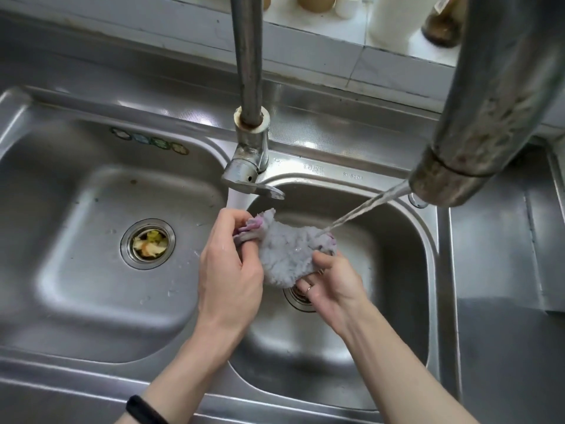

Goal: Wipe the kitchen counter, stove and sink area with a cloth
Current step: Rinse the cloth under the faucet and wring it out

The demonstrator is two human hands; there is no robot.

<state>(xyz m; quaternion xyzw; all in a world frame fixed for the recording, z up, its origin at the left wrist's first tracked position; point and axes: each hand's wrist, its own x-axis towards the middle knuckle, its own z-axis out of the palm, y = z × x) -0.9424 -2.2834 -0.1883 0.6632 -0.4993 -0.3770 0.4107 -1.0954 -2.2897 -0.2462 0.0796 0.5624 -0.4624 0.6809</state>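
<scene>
A fluffy grey cloth (pixel 290 249) with a pink-purple edge is bunched up over the right basin (pixel 397 270) of a steel double sink. My left hand (pixel 229 264) grips its left, pink end. My right hand (pixel 333 283), with a ring on one finger, holds its lower right side. A thin stream of water (pixel 363 209) runs from the big faucet spout (pixel 477 148) at the upper right onto the cloth's top right corner.
The left basin (pixel 61 240) has a drain strainer (pixel 148 243) holding food scraps. The faucet base with its lever (pixel 250 166) stands between the basins. Steel counter (pixel 504 301) lies to the right. Jars and a bottle (pixel 441 26) stand on the back ledge.
</scene>
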